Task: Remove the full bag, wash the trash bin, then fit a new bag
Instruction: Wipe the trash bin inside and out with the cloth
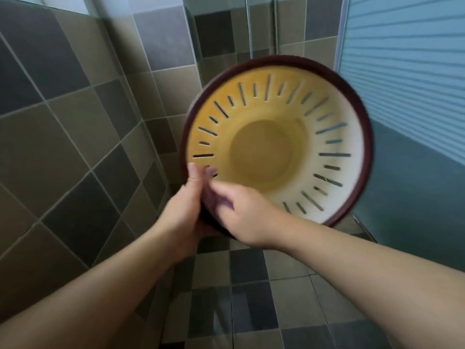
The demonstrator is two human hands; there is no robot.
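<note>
The trash bin (274,147) is a round cream-yellow plastic basket with slotted walls and a dark maroon rim. It is held up in the air, tipped so its open mouth faces me, and there is no bag inside. My left hand (186,210) grips the lower left of the rim, thumb over the edge. My right hand (241,215) lies on the same part of the rim just to the right, fingers curled at the edge. The picture is motion-blurred.
A tiled wall (63,122) in grey and beige runs along the left. A frosted blue sliding door (407,71) stands at the right. A metal pipe (249,26) rises at the back corner. The tiled floor (239,298) lies below my arms.
</note>
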